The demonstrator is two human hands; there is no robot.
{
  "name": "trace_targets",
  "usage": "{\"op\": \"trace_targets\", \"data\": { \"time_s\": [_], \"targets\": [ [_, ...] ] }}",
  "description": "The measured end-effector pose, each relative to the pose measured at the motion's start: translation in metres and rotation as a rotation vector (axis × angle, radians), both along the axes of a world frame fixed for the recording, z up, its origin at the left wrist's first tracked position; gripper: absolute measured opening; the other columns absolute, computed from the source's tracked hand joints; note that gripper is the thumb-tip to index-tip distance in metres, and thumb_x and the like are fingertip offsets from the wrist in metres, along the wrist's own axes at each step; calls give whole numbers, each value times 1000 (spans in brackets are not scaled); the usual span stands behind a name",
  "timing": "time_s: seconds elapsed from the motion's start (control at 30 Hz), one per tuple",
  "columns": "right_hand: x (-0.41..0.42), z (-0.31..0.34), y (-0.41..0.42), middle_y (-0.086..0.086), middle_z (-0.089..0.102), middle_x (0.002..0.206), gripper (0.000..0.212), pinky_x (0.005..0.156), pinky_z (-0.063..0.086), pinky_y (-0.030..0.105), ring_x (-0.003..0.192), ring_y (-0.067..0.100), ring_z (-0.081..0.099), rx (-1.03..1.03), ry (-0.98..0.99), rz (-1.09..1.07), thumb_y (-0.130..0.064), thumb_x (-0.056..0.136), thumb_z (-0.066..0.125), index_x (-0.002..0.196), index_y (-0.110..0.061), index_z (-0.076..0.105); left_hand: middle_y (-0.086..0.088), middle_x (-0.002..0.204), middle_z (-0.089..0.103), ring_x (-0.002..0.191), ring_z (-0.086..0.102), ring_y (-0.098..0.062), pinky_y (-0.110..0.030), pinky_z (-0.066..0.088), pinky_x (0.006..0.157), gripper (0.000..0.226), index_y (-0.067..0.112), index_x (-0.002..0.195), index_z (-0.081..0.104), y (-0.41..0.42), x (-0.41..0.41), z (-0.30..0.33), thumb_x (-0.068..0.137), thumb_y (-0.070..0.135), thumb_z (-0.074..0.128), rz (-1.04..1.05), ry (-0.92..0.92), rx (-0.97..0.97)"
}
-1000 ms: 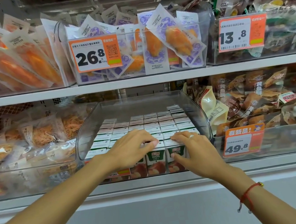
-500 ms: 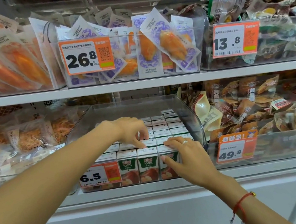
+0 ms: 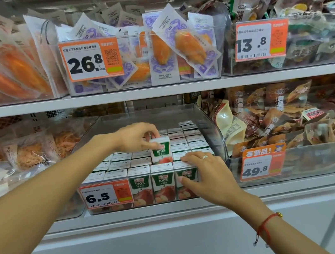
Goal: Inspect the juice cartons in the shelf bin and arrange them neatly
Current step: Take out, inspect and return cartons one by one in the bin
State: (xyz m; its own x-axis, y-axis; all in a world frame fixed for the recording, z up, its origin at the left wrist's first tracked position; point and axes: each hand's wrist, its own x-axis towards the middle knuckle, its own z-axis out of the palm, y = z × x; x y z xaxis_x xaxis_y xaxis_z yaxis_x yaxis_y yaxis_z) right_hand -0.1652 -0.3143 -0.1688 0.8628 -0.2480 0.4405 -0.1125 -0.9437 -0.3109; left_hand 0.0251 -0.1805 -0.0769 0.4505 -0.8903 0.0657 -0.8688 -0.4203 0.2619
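A clear plastic shelf bin (image 3: 212,124) on the lower shelf holds several rows of small green-and-white apple juice cartons (image 3: 141,186), packed upright. My left hand (image 3: 135,139) grips one juice carton (image 3: 161,150) by its top and holds it raised above the rows, near the bin's middle. My right hand (image 3: 207,174) rests flat on the front right carton (image 3: 184,165), fingers spread over its top and thumb on its face. A ring shows on that hand.
An orange 6.5 price tag (image 3: 106,194) covers the bin's front left. A bin of brown snack bags (image 3: 289,130) with a 49.8 tag stands to the right, dried shredded snacks (image 3: 29,152) to the left. The upper shelf (image 3: 157,91) overhangs with more bins.
My left hand has moved from the front cartons toward the bin's middle and lifted one carton out of its row. My right hand stays on the front right carton.
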Motion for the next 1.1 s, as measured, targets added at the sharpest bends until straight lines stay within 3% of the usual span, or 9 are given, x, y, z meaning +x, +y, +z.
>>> {"op": "trace_targets", "data": {
  "time_s": [0.07, 0.2, 0.3, 0.4, 0.5, 0.6, 0.7, 0.83, 1.1],
  "targets": [
    [0, 0, -1, -11, 52, 136, 52, 100, 27, 27, 125, 10, 44, 7, -1, 1, -50, 90, 58, 136, -26, 51, 5, 100, 63, 88, 59, -14, -18, 47, 66, 24, 17, 109, 57, 6, -2, 4, 92, 33, 64, 21, 195, -203],
    [0, 1, -1, -11, 53, 136, 52, 102, 28, 29, 125, 11, 45, 11, 4, 2, -54, 91, 55, 136, -26, 52, -6, 114, 63, 102, 61, -18, -33, 55, 84, 21, 11, 114, 54, 20, -21, 1, 96, 21, 59, 140, 365, -548],
    [-2, 6, 2, -11, 56, 134, 57, 105, 32, 32, 123, 10, 48, 56, 5, 8, -63, 90, 47, 133, -26, 55, 3, 106, 63, 92, 60, -3, -14, 53, 72, 20, 14, 114, 58, 34, -55, -6, 96, 22, 58, 239, 425, -820],
    [-9, 18, 14, -14, 56, 133, 62, 105, 37, 29, 122, 1, 44, 326, -62, 106, -70, 82, 44, 130, -33, 56, 2, 109, 66, 91, 66, -3, -12, 54, 64, 20, 20, 115, 61, 53, -91, -25, 95, 25, 58, 325, 618, -980],
    [-18, 34, 40, -24, 56, 127, 58, 91, 43, 15, 119, -6, 48, 614, -70, 250, -71, 77, 42, 121, -39, 60, 1, 106, 73, 93, 70, -7, -17, 56, 65, 19, 25, 112, 64, 74, -125, -49, 95, 31, 59, 450, 860, -1027],
    [-23, 37, 66, -35, 66, 97, 38, 67, 48, 4, 95, -17, 60, 885, 50, 403, -62, 85, 39, 108, -42, 62, 0, 96, 77, 89, 72, -11, -20, 57, 66, 19, 19, 109, 68, 91, -143, -63, 92, 27, 62, 499, 1004, -1067],
    [-21, 31, 83, -32, 66, 100, 35, 73, 45, 0, 94, -20, 58, 859, 138, 453, -59, 85, 42, 110, -42, 60, 2, 98, 76, 93, 72, -13, -25, 58, 79, 24, 21, 113, 68, 107, -150, -67, 91, 30, 64, 505, 1006, -1018],
    [-14, 21, 95, -4, 72, 102, 41, 75, 55, 17, 96, 5, 67, 868, 181, 488, -55, 79, 56, 113, -35, 65, 12, 92, 76, 83, 72, -1, -10, 52, 61, 28, 32, 110, 66, 131, -155, -75, 83, 38, 69, 498, 1019, -1012],
    [-3, 10, 109, -8, 73, 97, 31, 64, 52, 13, 90, 7, 69, 955, 117, 374, -52, 86, 54, 102, -32, 72, 6, 104, 75, 91, 72, -5, -15, 56, 70, 24, 25, 111, 67, 138, -140, -83, 94, 40, 59, 468, 1079, -824]
  ]
}}
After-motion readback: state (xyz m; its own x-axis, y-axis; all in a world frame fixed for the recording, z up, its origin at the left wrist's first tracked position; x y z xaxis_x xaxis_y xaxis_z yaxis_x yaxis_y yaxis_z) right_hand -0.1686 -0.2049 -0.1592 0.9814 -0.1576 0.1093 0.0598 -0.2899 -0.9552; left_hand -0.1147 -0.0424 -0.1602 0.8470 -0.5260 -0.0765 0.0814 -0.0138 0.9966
